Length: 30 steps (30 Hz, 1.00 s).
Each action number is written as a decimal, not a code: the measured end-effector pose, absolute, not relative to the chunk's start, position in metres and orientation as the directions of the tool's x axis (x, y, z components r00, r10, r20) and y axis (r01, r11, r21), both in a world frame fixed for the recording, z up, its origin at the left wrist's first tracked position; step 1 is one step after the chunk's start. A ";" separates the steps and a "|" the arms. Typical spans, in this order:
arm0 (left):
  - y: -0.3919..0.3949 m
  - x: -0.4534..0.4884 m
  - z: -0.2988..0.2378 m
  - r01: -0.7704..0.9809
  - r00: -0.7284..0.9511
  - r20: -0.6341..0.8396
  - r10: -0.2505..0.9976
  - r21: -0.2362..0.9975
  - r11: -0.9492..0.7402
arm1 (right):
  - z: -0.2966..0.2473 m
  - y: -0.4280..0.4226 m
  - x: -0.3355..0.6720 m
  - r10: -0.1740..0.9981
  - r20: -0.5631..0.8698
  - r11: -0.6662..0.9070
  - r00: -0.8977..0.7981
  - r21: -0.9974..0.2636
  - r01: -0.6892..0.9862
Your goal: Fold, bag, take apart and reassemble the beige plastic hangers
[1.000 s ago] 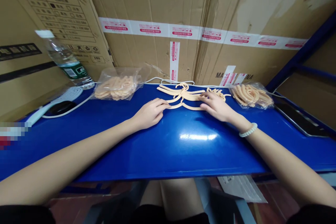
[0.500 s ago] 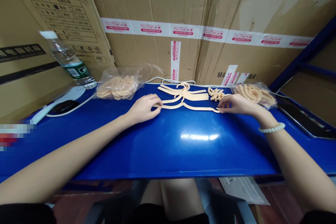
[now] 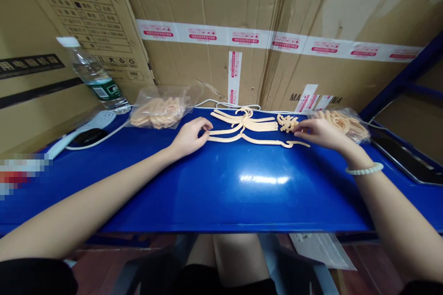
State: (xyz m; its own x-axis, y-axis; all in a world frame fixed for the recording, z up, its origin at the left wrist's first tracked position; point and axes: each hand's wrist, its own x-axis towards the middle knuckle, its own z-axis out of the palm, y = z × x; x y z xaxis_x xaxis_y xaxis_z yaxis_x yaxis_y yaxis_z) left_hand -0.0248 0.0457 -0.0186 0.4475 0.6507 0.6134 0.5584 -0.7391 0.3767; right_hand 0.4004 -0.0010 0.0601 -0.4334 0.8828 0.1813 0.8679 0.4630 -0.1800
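Observation:
A thin peach plastic hanger (image 3: 258,140) lies flat on the blue table (image 3: 242,193). My left hand (image 3: 188,137) pinches its left end. Behind it lies a small stack of the same hangers (image 3: 254,123). My right hand (image 3: 321,132), with a bead bracelet on the wrist, is off the hanger's right tip. Its fingertips are pressed together beside a little pile of peach clips (image 3: 286,123); what they pinch, if anything, is too small to see.
Clear bags of peach parts lie at the back left (image 3: 157,110) and back right (image 3: 348,122). A water bottle (image 3: 95,76), a white handled device (image 3: 86,124) and a black object (image 3: 86,137) are on the left. Cardboard boxes (image 3: 242,32) wall the back; a dark flat slab (image 3: 404,159) lies right.
My right hand slid right along the front hanger to its tip, then let go and moved back to the clip pile. My left hand stayed at the hanger's left end.

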 end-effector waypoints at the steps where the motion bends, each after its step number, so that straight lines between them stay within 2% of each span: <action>1: 0.047 -0.025 -0.020 0.556 0.455 0.614 0.645 0.370 -0.745 | 0.060 -0.001 0.401 0.881 0.225 0.455 -0.417 -0.158 0.876; 7: 0.047 -0.024 -0.022 0.529 0.532 0.595 0.603 0.323 -0.785 | 0.051 0.004 0.401 0.857 0.357 0.423 -0.372 -0.074 0.903; 15: 0.045 -0.022 -0.021 0.494 0.644 0.504 0.576 0.301 -0.816 | 0.038 0.012 0.403 0.825 0.356 0.493 -0.439 -0.074 0.867; 21: 0.044 -0.022 -0.021 0.493 0.657 0.492 0.572 0.293 -0.819 | 0.040 0.011 0.402 0.828 0.392 0.454 -0.400 -0.051 0.890; 30: 0.046 -0.022 -0.023 0.510 0.668 0.455 0.589 0.297 -0.807 | 0.030 0.008 0.386 0.815 0.356 0.523 -0.458 -0.108 0.846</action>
State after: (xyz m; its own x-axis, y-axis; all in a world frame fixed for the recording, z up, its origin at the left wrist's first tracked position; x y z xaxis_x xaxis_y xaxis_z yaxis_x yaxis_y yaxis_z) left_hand -0.0225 0.0464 -0.0228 0.6679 0.5889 0.4551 0.5100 -0.8075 0.2966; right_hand 0.3858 0.0075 0.0301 -0.4582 0.8147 0.3555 0.8458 0.5226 -0.1076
